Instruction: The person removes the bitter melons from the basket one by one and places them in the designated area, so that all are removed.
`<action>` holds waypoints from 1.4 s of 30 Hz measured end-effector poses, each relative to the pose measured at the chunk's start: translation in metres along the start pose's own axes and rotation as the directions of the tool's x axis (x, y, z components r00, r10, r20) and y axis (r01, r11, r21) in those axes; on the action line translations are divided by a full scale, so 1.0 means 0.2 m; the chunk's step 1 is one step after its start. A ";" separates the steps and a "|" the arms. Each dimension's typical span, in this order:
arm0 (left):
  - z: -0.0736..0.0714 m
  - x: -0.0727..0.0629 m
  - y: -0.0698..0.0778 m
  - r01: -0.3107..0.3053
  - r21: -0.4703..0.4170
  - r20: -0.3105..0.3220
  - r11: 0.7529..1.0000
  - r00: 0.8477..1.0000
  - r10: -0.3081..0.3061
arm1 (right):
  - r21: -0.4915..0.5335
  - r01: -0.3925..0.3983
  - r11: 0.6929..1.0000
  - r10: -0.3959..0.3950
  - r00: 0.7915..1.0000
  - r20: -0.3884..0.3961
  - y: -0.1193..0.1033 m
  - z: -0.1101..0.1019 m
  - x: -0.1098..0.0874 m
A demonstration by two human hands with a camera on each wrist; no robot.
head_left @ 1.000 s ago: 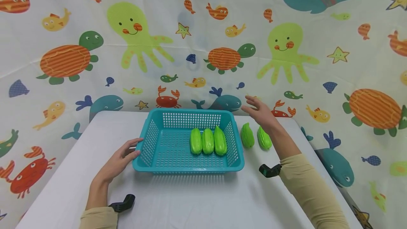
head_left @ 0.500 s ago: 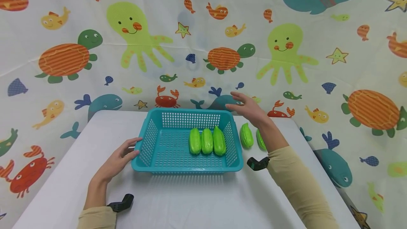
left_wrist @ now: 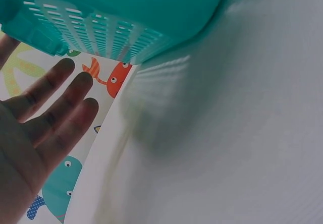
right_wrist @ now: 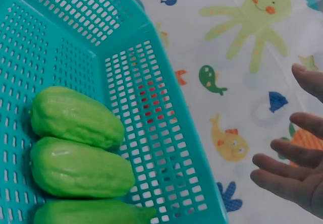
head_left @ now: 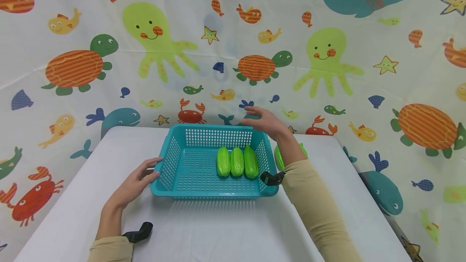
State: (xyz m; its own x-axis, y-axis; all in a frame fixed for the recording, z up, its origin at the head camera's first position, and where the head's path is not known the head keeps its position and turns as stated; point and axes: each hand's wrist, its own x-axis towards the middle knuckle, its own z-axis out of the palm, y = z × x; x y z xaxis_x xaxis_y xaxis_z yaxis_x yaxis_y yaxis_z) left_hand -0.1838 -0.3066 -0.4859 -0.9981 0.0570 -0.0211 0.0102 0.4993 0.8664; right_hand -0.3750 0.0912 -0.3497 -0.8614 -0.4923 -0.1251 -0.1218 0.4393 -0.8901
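Observation:
A teal plastic basket [head_left: 214, 194] with slotted sides stands on the white table. Inside its right half lie three bright green, ridged bitter melons [head_left: 237, 161] side by side. My left hand [head_left: 136, 183] is at the basket's left side, thumb and fingers spread around the rim; the left wrist view shows several straight fingers [left_wrist: 68, 103] beside the wall. Over the far right corner of the basket hovers my right hand [head_left: 267, 121], empty, its fingers spread apart in the right wrist view. Another bitter melon [head_left: 278, 157] on the table is partly hidden by the right forearm.
One more green bitter melon [head_left: 303, 149] peeks out just right of the forearm, mostly covered. Behind the table hangs a white cloth [head_left: 233, 104] printed with sea animals. The white tabletop [head_left: 214, 229] extends in front of the basket.
My right hand has moved left, from above the two melons on the table to over the basket's far right corner. Left hand, basket and melons stay in place.

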 end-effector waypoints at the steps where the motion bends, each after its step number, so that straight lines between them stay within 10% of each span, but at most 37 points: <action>1: 0.00 0.00 0.00 -0.001 -0.001 0.000 1.000 1.000 0.001 | -0.016 0.007 1.000 -0.007 1.000 0.011 0.00 0.01 0.01; 9: 0.00 -0.01 0.00 -0.006 -0.002 0.002 1.000 1.000 0.006 | -0.120 0.033 0.992 -0.016 0.989 0.147 0.04 0.11 0.08; 30: 0.00 0.00 0.01 0.003 0.003 -0.003 1.000 1.000 -0.003 | -0.237 0.034 0.971 0.017 0.978 0.208 0.16 0.27 0.15; 42: 0.00 0.00 0.00 0.004 0.001 -0.004 1.000 1.000 -0.004 | -0.055 -0.121 0.991 0.132 0.946 0.297 0.17 0.35 0.16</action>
State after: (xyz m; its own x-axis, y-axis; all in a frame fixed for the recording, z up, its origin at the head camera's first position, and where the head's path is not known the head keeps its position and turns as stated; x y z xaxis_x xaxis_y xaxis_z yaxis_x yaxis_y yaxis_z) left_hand -0.1831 -0.3068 -0.4853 -0.9984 0.0515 -0.0224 0.0064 0.5006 0.8657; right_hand -0.3712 0.0381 -0.4155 -0.6838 -0.6310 -0.3663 -0.0436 0.5365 -0.8428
